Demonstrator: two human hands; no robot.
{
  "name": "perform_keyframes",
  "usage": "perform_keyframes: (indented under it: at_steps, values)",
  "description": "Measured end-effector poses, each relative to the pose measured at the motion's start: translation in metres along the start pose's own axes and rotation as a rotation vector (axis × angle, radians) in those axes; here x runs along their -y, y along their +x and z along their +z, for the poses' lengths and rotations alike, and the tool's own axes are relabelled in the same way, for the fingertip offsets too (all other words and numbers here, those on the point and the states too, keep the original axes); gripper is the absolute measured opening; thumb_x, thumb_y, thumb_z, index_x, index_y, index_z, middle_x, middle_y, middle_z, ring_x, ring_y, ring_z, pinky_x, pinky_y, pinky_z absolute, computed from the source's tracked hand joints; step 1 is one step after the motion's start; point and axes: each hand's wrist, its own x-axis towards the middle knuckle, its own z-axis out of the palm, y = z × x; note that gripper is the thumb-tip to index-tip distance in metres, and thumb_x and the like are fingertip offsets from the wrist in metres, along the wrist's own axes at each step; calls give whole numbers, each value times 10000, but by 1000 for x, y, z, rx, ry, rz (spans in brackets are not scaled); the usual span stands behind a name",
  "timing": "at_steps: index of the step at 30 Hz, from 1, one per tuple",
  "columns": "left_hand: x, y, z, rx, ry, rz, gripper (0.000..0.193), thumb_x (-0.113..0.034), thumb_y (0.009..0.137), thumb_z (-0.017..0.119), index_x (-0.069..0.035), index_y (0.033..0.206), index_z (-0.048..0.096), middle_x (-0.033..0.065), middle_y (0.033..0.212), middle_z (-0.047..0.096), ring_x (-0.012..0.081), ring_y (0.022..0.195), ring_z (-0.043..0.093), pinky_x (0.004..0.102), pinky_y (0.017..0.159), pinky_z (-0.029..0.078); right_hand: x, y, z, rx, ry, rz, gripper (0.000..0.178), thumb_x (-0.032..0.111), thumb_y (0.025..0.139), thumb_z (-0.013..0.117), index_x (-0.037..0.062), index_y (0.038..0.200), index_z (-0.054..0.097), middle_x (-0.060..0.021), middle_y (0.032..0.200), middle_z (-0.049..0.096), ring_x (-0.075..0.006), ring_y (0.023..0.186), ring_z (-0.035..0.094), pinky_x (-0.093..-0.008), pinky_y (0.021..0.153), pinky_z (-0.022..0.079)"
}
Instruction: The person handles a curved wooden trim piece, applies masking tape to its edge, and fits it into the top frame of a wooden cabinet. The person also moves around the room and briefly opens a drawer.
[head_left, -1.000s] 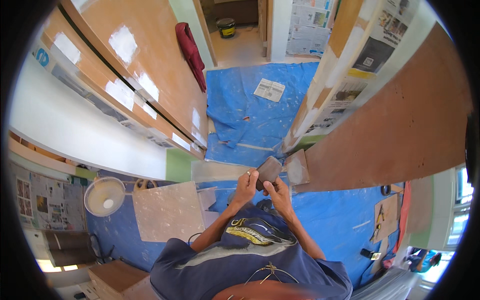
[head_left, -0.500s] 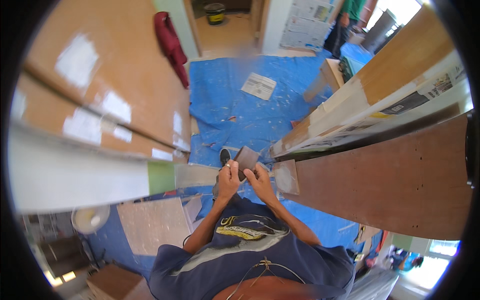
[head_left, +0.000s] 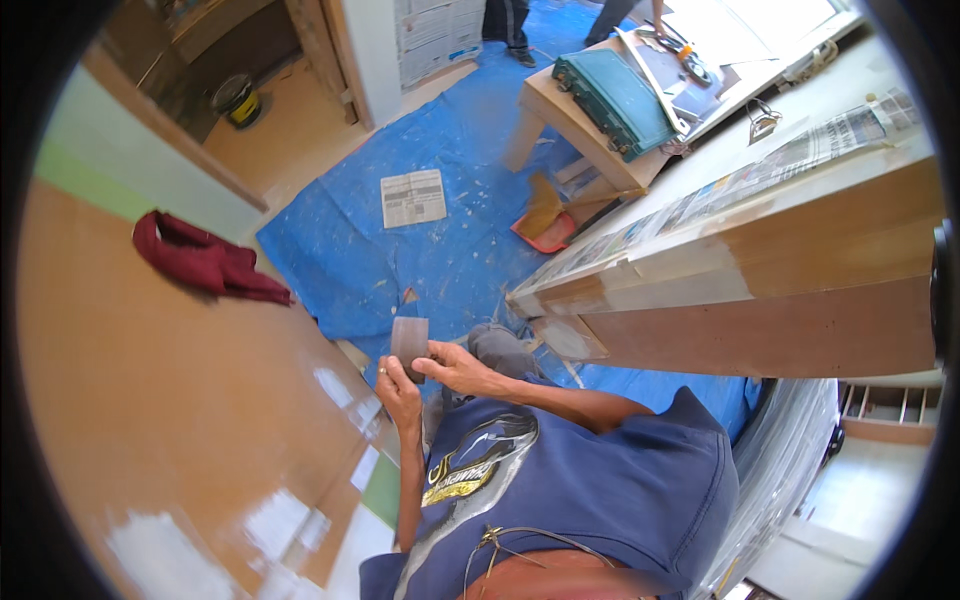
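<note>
A brownish-grey rectangular piece of sandpaper is held up in front of my body, over the blue sheet. My left hand grips its lower left side, with the thumb and fingers closed on the edge. From the right, my right hand pinches its lower right edge, the thumb lying across the front. The lower part of the sandpaper is partly hidden by my fingers. To my left stands a wooden panel with white filler patches, and neither hand touches it.
Blue sheeting covers the floor, with a newspaper sheet on it. A long wooden unit runs along the right. Beyond it, a green case lies on a wooden bench. A dark red cloth hangs on the panel. Co-workers' legs show far off.
My view has turned to the right, bringing the green case and bench fully in. Both hands keep hold of the sandpaper, which is now more upright in the picture.
</note>
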Motion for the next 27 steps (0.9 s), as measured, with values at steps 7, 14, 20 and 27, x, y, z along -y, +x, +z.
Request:
perform_keyframes:
  at_steps: [7,14,20,27]
  values:
    - [-14,117,38,-31,42,-47,401,-271,1085,414,38,840,490,158,732,507,264,678,457,431,646,405,40,115,-42,-59,-170,-20,324,292,995,637,-24,941,598,-65,751,575,-118,720,493,-348,613,419]
    - [-42,275,109,19,26,-21,384,-282,1072,460,53,916,563,182,822,593,275,748,552,408,705,461,93,254,-119,-36,-215,55,290,237,1015,609,-26,1135,634,-27,961,659,-101,892,566,-320,743,494]
    - [-74,404,159,301,-93,40,341,-252,1079,471,54,1115,618,128,1034,662,220,944,599,349,832,498,163,340,-189,-165,-162,-201,294,183,995,615,-38,1184,650,-64,1022,703,-148,933,635,-327,804,532]
    - [-112,494,289,597,-590,-111,310,-257,1097,442,0,1126,613,55,995,627,142,908,561,323,831,466,226,379,-291,-459,-164,-134,340,294,986,646,-40,1046,634,-72,881,640,-124,835,581,-306,735,497]
